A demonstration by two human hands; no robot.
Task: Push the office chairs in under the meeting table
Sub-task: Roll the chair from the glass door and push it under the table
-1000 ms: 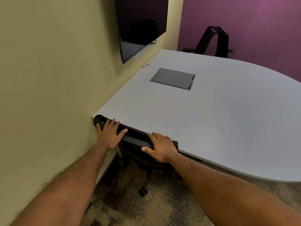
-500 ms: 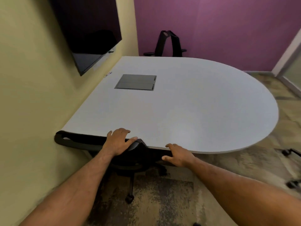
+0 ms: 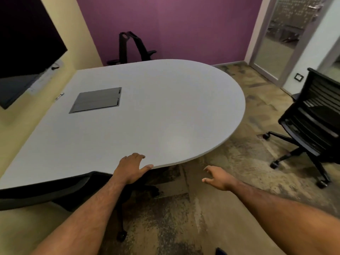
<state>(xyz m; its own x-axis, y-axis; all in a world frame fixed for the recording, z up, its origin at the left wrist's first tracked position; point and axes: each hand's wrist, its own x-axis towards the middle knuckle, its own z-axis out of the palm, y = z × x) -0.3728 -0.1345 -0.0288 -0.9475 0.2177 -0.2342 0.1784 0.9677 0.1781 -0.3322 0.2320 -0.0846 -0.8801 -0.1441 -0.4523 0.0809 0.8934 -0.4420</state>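
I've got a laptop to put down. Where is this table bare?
The table is bare almost all over: the wide stretch from the grey hatch to the rounded end is free, as is the strip between hatch and near edge. Only one spot on the near edge is taken, where the left hand rests.

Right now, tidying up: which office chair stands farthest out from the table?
The black chair on the right, by the glass door; the near-left chair and far chair sit at the table edge.
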